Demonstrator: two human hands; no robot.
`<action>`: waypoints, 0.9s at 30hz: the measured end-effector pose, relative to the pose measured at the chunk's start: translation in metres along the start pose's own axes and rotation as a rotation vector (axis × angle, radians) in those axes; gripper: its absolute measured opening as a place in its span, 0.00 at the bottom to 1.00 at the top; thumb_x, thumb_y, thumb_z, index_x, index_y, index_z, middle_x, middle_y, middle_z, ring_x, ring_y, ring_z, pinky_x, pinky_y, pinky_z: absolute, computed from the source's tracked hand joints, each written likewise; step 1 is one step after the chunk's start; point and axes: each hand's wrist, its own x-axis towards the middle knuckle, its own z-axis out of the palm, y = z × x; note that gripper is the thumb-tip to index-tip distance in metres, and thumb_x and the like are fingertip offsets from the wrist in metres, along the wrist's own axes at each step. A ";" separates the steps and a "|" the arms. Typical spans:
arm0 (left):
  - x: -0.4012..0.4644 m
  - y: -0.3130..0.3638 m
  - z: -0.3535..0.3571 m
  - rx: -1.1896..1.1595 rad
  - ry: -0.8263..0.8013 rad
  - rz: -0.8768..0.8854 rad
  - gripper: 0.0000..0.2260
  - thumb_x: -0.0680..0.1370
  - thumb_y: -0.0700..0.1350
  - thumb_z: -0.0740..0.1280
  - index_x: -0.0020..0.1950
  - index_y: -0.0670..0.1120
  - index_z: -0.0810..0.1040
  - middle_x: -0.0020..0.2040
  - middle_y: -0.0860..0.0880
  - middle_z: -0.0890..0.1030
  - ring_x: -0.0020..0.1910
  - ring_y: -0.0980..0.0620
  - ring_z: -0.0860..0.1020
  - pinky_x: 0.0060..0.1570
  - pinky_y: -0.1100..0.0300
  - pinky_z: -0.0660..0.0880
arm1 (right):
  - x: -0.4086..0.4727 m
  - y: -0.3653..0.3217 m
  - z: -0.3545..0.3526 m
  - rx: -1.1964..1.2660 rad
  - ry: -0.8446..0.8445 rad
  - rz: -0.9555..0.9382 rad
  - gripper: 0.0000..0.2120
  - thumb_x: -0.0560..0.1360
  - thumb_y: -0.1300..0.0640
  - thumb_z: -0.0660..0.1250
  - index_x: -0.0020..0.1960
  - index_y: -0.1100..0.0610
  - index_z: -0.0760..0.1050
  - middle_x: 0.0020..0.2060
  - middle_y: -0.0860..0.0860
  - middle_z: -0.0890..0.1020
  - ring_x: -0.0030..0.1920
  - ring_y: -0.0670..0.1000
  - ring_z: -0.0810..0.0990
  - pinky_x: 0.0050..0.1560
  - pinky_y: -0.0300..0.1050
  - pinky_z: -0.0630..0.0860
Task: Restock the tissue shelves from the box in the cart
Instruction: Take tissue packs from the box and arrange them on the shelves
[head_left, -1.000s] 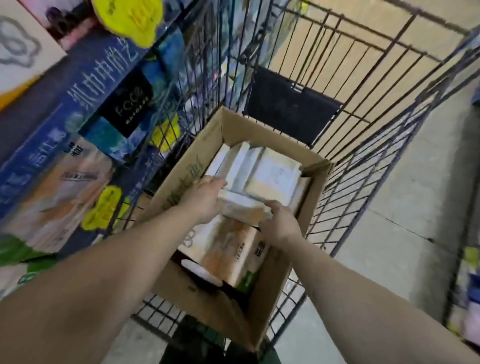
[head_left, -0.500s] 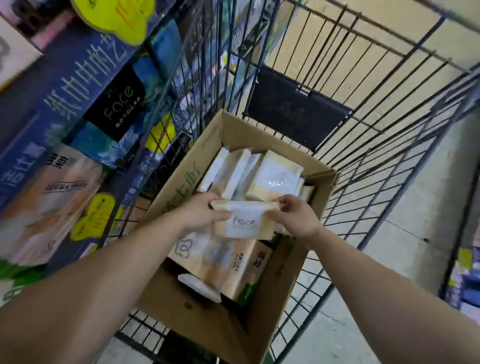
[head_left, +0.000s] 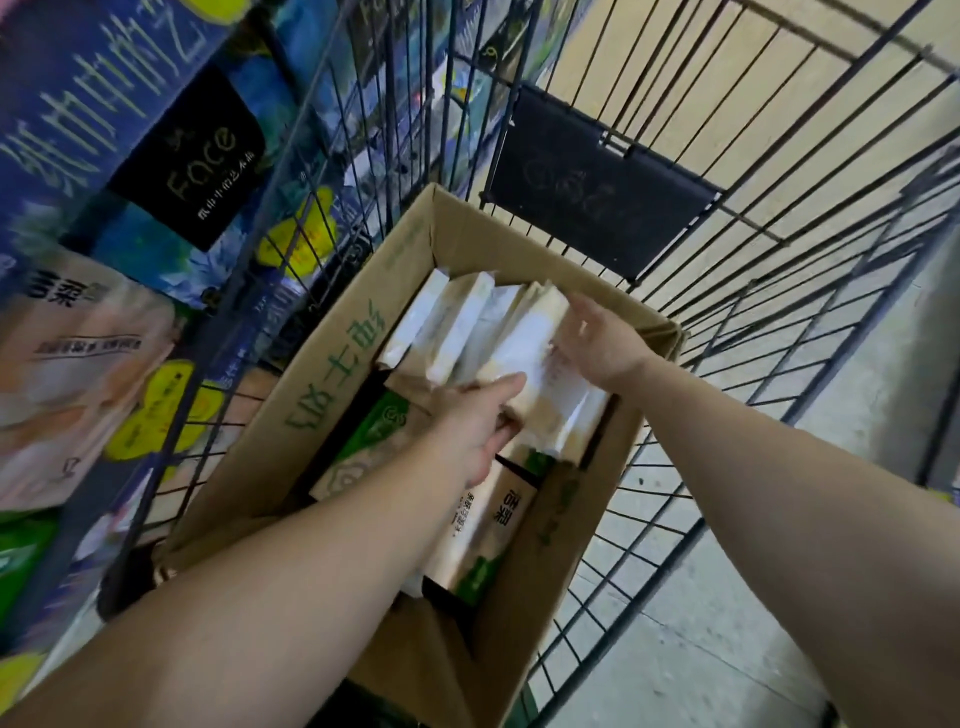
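Note:
An open cardboard box (head_left: 332, 374) sits in a wire cart (head_left: 779, 291). Several beige and white tissue packs (head_left: 452, 332) stand on edge at its far end. One tissue pack (head_left: 540, 374) lies tilted against them on the right. My left hand (head_left: 478, 421) grips its near end, thumb on top and fingers curled beneath. My right hand (head_left: 597, 343) rests on its far right side with fingers straight and spread. Beige and green packs (head_left: 483, 525) lie flat lower in the box.
Shelves on the left hold large tissue bundles, a peach one (head_left: 78, 374) and a blue one (head_left: 171, 145), pressed close to the cart's wire side. A black panel (head_left: 597, 197) hangs on the cart's far wall. Concrete floor (head_left: 727, 623) lies to the right.
The pack that both hands held up over the box's middle has moved to the far right, against the standing packs. My right hand has opened along its side.

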 end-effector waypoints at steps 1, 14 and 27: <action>-0.001 -0.002 0.001 -0.008 -0.006 -0.001 0.11 0.73 0.35 0.72 0.53 0.42 0.74 0.45 0.45 0.80 0.41 0.50 0.79 0.39 0.59 0.81 | -0.001 -0.001 -0.001 -0.013 0.012 0.004 0.31 0.78 0.46 0.57 0.78 0.50 0.52 0.71 0.56 0.70 0.68 0.59 0.70 0.69 0.54 0.66; -0.043 -0.007 -0.043 0.119 -0.036 0.044 0.07 0.79 0.44 0.65 0.54 0.44 0.78 0.47 0.44 0.83 0.43 0.47 0.81 0.39 0.56 0.79 | -0.063 0.006 0.022 0.365 -0.287 0.145 0.36 0.72 0.46 0.71 0.72 0.61 0.63 0.66 0.55 0.74 0.62 0.57 0.75 0.63 0.53 0.74; -0.192 -0.021 -0.164 0.031 -0.037 0.447 0.06 0.80 0.41 0.62 0.52 0.46 0.79 0.46 0.49 0.86 0.41 0.53 0.84 0.46 0.57 0.80 | -0.195 -0.081 0.038 0.563 -0.435 -0.186 0.31 0.78 0.52 0.66 0.76 0.58 0.59 0.62 0.51 0.77 0.60 0.54 0.77 0.61 0.51 0.74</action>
